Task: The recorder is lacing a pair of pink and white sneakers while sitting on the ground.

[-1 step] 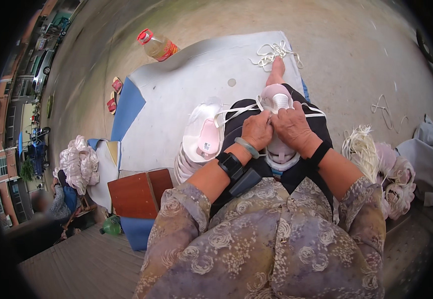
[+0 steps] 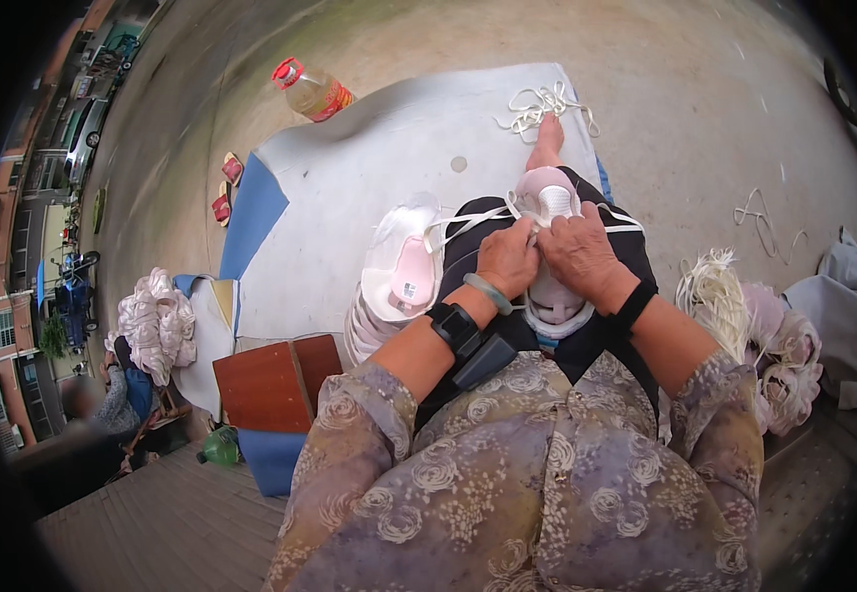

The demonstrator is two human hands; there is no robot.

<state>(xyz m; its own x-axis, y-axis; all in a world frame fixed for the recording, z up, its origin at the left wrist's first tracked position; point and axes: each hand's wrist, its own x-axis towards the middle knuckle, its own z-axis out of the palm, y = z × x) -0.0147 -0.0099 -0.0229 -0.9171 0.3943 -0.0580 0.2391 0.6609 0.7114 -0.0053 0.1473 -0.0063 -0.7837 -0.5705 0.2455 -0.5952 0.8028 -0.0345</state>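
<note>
A pale pink and white shoe (image 2: pixel 547 187) lies on my lap, its tongue end away from me. A flat white shoelace (image 2: pixel 468 219) runs across it, one end looping left and the other trailing right over my dark trousers. My left hand (image 2: pixel 507 259) is closed in a pinch on the lace at the shoe's left side. Close against it, my right hand (image 2: pixel 583 255) pinches at the lacing from the right. My fingers hide the eyelets under them. Left of my lap, pale shoes with a pink insole (image 2: pixel 413 271) sit nested together.
A grey-white sheet (image 2: pixel 349 207) spreads ahead, bearing loose laces (image 2: pixel 544 107) near my bare foot. A red-capped bottle (image 2: pixel 318 94) stands at its far edge. To the right are a lace bundle (image 2: pixel 712 301) and pink shoes (image 2: pixel 791 370). A brown board (image 2: pixel 265 390) lies left; another person (image 2: pixel 117 400) sits beyond.
</note>
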